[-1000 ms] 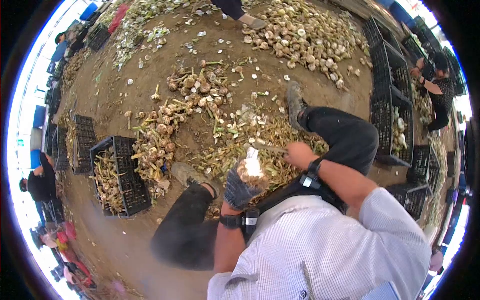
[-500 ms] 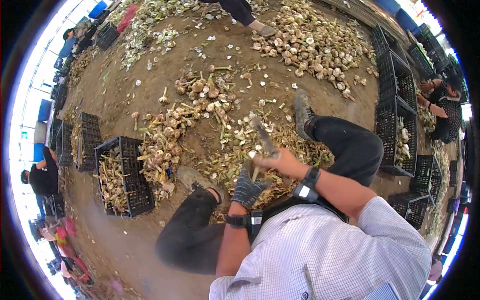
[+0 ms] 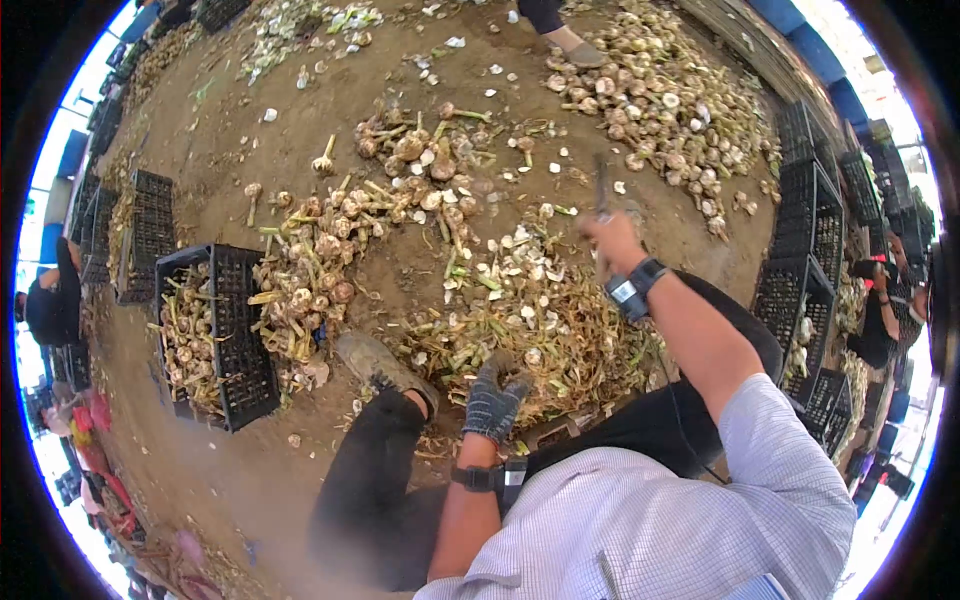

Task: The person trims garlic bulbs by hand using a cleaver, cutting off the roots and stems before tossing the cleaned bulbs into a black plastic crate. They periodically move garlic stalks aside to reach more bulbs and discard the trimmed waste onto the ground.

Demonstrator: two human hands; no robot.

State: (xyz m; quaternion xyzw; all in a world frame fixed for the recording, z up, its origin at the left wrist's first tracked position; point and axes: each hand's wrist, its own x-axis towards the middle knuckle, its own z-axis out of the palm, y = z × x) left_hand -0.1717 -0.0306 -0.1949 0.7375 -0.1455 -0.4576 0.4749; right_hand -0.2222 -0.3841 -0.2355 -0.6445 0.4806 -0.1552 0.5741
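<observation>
My left hand (image 3: pixel 494 402), in a dark knitted glove, hovers low over the heap of cut garlic stalks and peelings (image 3: pixel 590 340) between my legs. Its fingers are apart, and I see nothing held in them. My bare right hand (image 3: pixel 615 243) is raised to the right of that heap, its fingers wrapped round a knife (image 3: pixel 601 190) with the blade pointing up and away. Whole garlic bulbs with stalks (image 3: pixel 320 270) lie piled in front and to the left. White trimmed pieces are scattered over the peelings.
A black crate (image 3: pixel 245 340) holding stalky garlic stands at my left. A large garlic pile (image 3: pixel 670 110) lies at the far right, beside another person's foot (image 3: pixel 585 55). More black crates (image 3: pixel 800 260) line the right side. Other people sit at both edges.
My hands, together before, have separated. The right hand with the knife has swung up and right; the left stays low, its fingers now apart. The whole view has shifted somewhat.
</observation>
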